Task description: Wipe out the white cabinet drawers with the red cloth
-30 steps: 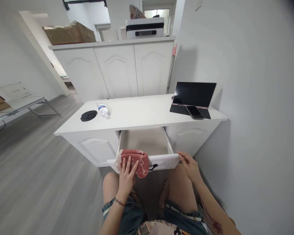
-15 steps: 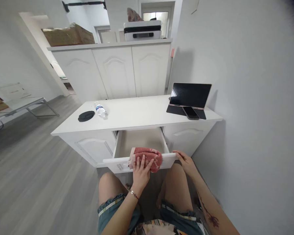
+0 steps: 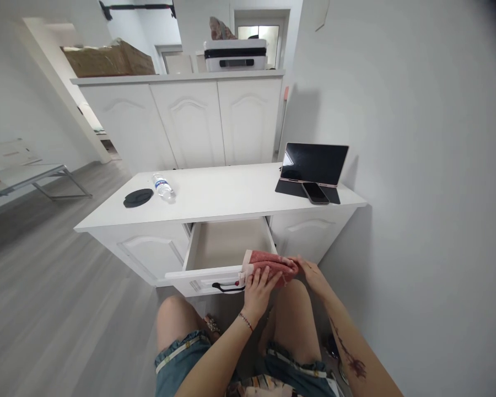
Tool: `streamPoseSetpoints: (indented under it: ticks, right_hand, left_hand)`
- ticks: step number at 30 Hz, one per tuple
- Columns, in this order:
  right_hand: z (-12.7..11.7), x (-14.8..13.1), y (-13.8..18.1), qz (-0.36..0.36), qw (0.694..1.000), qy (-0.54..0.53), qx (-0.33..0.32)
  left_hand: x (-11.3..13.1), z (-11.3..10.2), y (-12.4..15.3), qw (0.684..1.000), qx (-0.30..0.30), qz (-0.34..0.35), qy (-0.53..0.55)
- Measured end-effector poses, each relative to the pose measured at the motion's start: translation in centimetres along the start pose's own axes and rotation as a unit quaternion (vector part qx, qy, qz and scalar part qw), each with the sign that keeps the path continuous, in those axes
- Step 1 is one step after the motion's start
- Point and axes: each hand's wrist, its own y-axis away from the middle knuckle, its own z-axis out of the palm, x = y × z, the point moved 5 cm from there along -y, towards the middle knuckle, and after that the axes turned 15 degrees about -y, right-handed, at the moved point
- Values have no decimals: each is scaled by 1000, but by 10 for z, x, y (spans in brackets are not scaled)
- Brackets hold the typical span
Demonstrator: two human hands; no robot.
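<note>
A red patterned cloth [image 3: 269,262] lies over the front edge of an open white drawer [image 3: 209,274], at its right end. My left hand [image 3: 258,286] presses on the cloth with the fingers laid flat over it. Beside it, my right hand [image 3: 312,271] rests on the drawer's right front corner, its fingertips touching the cloth. The drawer has a black handle [image 3: 227,286] and looks bare inside. It belongs to a low white cabinet [image 3: 215,193].
On the cabinet top stand a tablet [image 3: 314,162] on a dark stand, a phone [image 3: 314,192], a water bottle [image 3: 162,186] lying down and a black round lid [image 3: 138,197]. A white wall is close on the right. A tall white cupboard [image 3: 182,118] stands behind. Grey floor spreads left.
My left hand has slid the cloth from the left part of the drawer's front edge to its right end, up to my right hand. The black handle has come into sight.
</note>
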Motion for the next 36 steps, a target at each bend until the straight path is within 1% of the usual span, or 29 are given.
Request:
streamPoseSetpoints:
  ticks: [3,6,10,12,15,19,25,28,32,36]
  right_hand:
    - [-1,2,1,28,1000,-5,12]
    - [-1,5,2,41,999,-6,26]
    - [-1,7,2,-17,997,36,65]
    - [-1,8,2,-42,994,58,78]
    - [-1,11,0,-58,993,67,72]
    - [-2,12,0,-50,995,59,68]
    - [-1,8,3,-48,993,57,87]
    - [-1,9,4,-48,993,64,91]
    - [-2,10,4,-39,993,65,94]
    - [-3,12,3,-38,992,53,104]
  left_hand:
    - [8,8,5,999,7,49,5]
    - [12,10,6,994,-16,108,12]
    - [17,11,10,980,-41,191,23]
    - [19,15,16,976,-52,209,31]
    - [18,27,29,975,-84,199,45]
    - [12,39,47,972,-116,194,56]
    - [-8,41,61,972,-122,193,61]
    - [-19,41,67,969,-142,193,57]
    - [-42,40,81,963,-177,192,59]
    - [-79,36,98,963,-206,170,47]
